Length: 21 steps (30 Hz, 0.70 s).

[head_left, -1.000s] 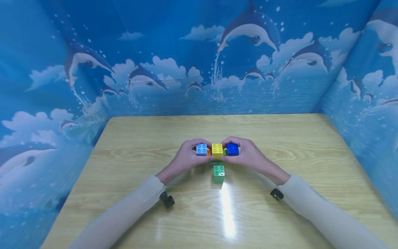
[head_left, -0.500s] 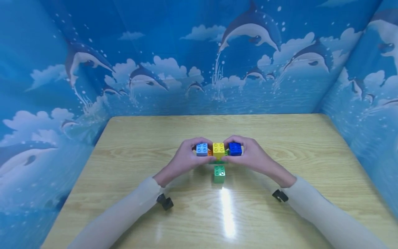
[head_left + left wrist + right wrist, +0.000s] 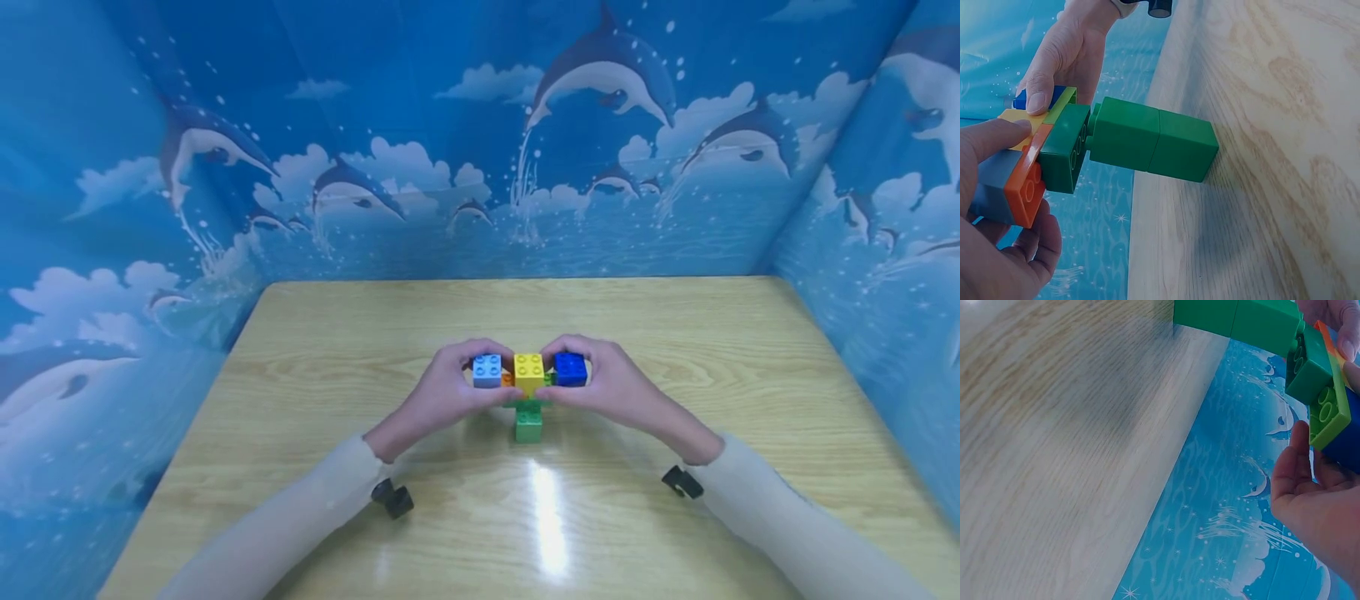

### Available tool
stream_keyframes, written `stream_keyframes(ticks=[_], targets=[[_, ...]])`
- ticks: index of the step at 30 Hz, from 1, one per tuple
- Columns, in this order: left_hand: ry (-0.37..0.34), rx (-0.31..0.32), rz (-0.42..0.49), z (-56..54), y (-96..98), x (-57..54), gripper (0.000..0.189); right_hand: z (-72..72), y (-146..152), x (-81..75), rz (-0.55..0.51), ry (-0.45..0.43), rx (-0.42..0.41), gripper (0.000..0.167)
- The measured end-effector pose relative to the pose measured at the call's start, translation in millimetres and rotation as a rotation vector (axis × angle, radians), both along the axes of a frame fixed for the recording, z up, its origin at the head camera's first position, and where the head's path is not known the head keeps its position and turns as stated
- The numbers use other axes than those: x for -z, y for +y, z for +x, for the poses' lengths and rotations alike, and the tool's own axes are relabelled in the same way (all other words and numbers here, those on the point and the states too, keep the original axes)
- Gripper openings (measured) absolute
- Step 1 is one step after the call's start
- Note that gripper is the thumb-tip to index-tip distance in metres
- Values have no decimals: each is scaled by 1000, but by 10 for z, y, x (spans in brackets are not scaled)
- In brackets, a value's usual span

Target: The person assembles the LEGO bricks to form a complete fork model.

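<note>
Both hands hold one joined block of toy building bricks. In its middle is a yellow brick (image 3: 528, 375), with a light blue brick (image 3: 487, 375) on the left and a dark blue brick (image 3: 571, 372) on the right. An orange brick (image 3: 1025, 187) and a lime brick (image 3: 1332, 419) lie beneath these, and a dark green brick (image 3: 1063, 153) is lowest. My left hand (image 3: 441, 385) grips the left end; my right hand (image 3: 618, 385) grips the right end. Right under the dark green brick stands a two-brick green tower (image 3: 1127, 134); whether their studs touch is unclear.
The tower stands on a wood-grain table (image 3: 360, 333). Blue dolphin-printed sheets (image 3: 450, 208) enclose the back and sides. Each forearm carries a small black wrist camera (image 3: 392, 498).
Both hands have brought the joined bricks towards the person and slightly right, so the dark green brick now sits over the tower's far part. The tower has stayed in place.
</note>
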<state>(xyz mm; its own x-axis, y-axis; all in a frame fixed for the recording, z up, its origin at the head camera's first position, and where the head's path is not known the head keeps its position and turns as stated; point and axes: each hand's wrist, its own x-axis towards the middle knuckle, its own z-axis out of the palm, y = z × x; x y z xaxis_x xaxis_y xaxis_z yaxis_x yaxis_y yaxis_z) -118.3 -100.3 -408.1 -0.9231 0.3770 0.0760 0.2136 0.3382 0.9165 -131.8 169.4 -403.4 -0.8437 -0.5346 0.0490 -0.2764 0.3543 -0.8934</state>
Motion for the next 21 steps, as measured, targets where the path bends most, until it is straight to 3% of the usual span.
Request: stream_keyframes(ticks=[21], targets=[[13,29,0,94,-2,15,39,96,16,17,24,15,-12,39]])
